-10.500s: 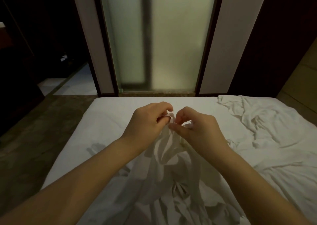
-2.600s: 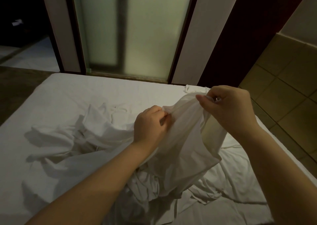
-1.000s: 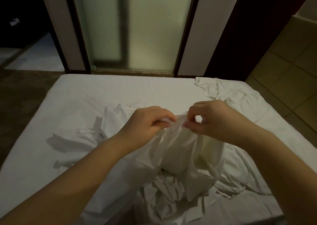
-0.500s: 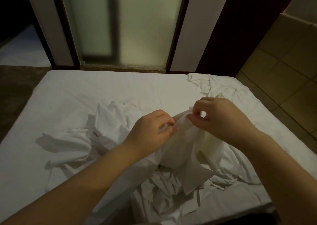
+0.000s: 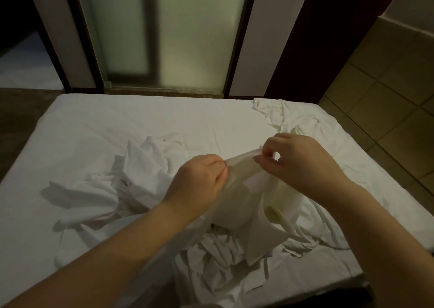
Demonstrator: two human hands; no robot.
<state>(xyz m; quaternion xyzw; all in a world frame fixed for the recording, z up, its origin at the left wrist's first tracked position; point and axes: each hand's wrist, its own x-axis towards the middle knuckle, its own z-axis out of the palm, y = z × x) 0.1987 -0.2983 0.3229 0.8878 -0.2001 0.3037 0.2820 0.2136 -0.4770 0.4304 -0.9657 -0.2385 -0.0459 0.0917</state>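
Head view: dim room, white bed (image 5: 112,117) below.
cloth (image 5: 237,197): white, held up over the bed's near middle; its lower part trails into a crumpled heap (image 5: 218,263) with loose strips.
left hand (image 5: 197,183): fingers curled, gripping the cloth's top edge.
right hand (image 5: 296,162): thumb and forefinger pinching the same edge, near the left.
sheet (image 5: 281,117): rumpled, at the bed's far right corner.
door (image 5: 164,37): frosted glass, beyond the bed.

A bed (image 5: 94,124) covered by a white sheet is set before a frosted glass door (image 5: 164,32), which is flanked by pale panels (image 5: 253,37). A crumpled white cloth (image 5: 277,112) is laid at the bed's far right corner. Tan wall tiles (image 5: 387,101) are seen at right, and dark floor (image 5: 18,110) at left.
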